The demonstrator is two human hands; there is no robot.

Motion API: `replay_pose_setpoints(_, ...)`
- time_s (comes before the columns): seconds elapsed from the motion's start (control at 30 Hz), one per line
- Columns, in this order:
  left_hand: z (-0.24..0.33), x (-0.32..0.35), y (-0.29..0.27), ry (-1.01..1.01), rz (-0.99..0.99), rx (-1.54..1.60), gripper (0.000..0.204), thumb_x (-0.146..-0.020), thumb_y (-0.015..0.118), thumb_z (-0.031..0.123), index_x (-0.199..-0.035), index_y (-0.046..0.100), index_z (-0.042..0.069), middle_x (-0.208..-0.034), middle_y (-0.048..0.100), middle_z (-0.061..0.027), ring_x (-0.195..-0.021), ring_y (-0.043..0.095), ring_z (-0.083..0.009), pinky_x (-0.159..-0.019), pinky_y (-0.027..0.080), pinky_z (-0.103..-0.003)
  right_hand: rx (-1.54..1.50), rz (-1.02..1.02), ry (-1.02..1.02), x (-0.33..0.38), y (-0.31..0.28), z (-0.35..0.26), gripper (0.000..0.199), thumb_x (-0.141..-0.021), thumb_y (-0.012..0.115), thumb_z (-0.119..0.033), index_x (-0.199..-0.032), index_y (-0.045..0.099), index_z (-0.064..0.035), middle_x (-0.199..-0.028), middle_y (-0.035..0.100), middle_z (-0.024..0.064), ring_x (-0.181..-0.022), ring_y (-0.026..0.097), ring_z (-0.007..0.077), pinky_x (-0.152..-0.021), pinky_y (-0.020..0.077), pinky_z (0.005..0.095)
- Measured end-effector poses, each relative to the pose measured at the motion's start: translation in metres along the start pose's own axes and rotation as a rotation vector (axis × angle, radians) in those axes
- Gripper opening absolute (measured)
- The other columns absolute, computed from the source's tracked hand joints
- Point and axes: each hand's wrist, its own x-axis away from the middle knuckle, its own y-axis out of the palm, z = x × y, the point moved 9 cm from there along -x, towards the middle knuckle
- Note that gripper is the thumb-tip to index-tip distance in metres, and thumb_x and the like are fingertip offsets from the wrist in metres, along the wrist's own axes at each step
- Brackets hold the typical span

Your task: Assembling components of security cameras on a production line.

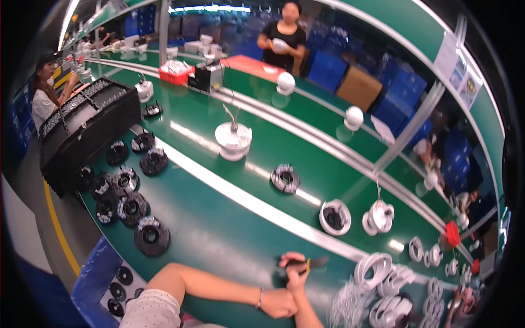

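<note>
My right hand (296, 273) is closed around a dark hand tool (313, 264) with a yellow band. Its tip points right and is blurred, so its exact kind is unclear. My left hand (279, 303), a bracelet at its wrist, is closed and lies against my right wrist; anything inside its fingers is hidden. To the right of both hands are a bundle of thin white wires (350, 303) and several white rings (374, 270). Several black ring-shaped parts (152, 236) sit on the green bench (229, 218) at the left.
Past a pale rail, the conveyor carries a white round housing (234, 143), a black ring part (285, 179) and more white housings (334, 217). A black crate stack (87, 128) stands far left, a blue box (101, 279) near left. A person (284, 38) stands opposite, holding a white part.
</note>
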Motion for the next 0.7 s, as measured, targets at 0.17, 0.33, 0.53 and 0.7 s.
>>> replay_pose_setpoints(0.17,0.051,-0.011,-0.150,0.214,0.511,-0.383,0.012,-0.060,0.053,0.010,-0.070,0.060,0.010,-0.071,0.059,-0.0061,-0.061,0.056,-0.0229,-0.054,0.044,-0.032,0.069,0.307,0.211,0.007,-0.032,0.000,0.031,-0.075,0.050,-0.004,-0.105,0.048,0.0023,-0.086,0.055,0.0093,-0.067,0.053,0.0138,-0.064,0.0444,0.0258)
replay_pose_setpoints(0.33,-0.032,0.010,-0.340,-0.347,1.042,-0.966,0.030,-0.073,0.055,0.013,-0.100,0.051,0.002,-0.099,0.054,-0.0173,-0.093,0.053,-0.0278,-0.081,0.042,-0.037,1.210,-0.107,0.118,0.042,0.020,-0.065,0.056,-0.059,0.067,-0.025,-0.109,0.049,-0.0072,-0.088,0.051,0.0115,-0.067,0.055,0.0226,-0.057,0.0473,0.0331)
replay_pose_setpoints(0.53,-0.196,0.050,-0.351,-1.414,0.829,-0.708,0.070,-0.068,0.064,0.041,-0.119,0.036,0.001,-0.122,0.042,-0.0202,-0.110,0.043,-0.0362,-0.090,0.037,-0.046,1.345,-0.155,-0.033,0.081,0.029,-0.069,0.061,-0.052,0.072,-0.032,-0.105,0.056,-0.0045,-0.094,0.050,0.0090,-0.083,0.049,0.0254,-0.073,0.0396,0.0346)
replay_pose_setpoints(0.7,-0.209,0.052,-0.351,-1.267,0.968,-0.590,0.050,-0.070,0.059,0.016,-0.115,0.044,0.001,-0.107,0.054,-0.0204,-0.101,0.052,-0.0334,-0.087,0.042,-0.039,1.377,-0.213,-0.002,0.083,0.037,-0.064,0.065,-0.053,0.073,-0.033,-0.106,0.054,-0.0021,-0.101,0.048,0.0110,-0.090,0.044,0.0270,-0.077,0.0348,0.0378)
